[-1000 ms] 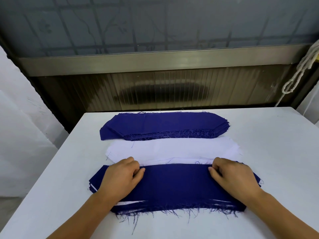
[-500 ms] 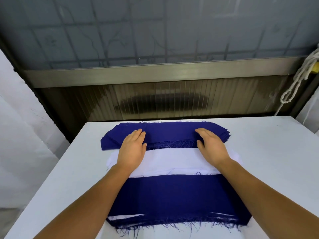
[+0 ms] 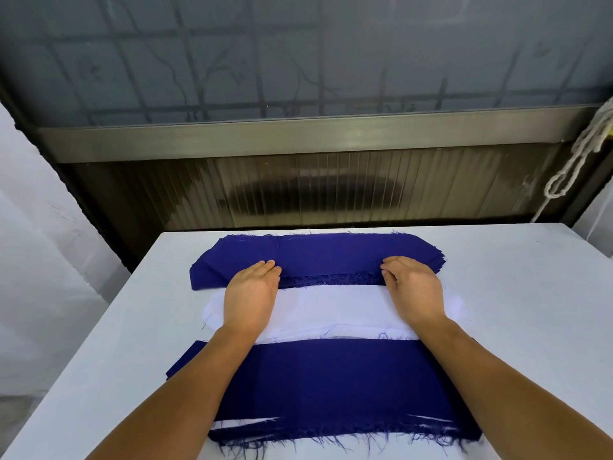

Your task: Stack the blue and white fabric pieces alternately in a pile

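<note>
At the table's far side lies a stack of blue fabric pieces (image 3: 331, 254). Just in front of it is a stack of white fabric pieces (image 3: 331, 307). Nearest me is the mixed pile (image 3: 331, 386), blue on top, with white edges showing at its frayed front. My left hand (image 3: 250, 293) and my right hand (image 3: 414, 290) reach over the white stack. Their fingers curl onto the near edge of the top blue piece, one hand towards each end. The fingertips are hidden under the hands.
All three stacks rest on a white table (image 3: 514, 293). Beyond its far edge runs a dark ribbed panel with a metal ledge (image 3: 298, 134). A white rope (image 3: 577, 161) hangs at the right. White cloth drapes at the left.
Both hands left the near pile and moved forward over the white stack to the far blue stack. Their fingers have gone from flat to curled on its near edge.
</note>
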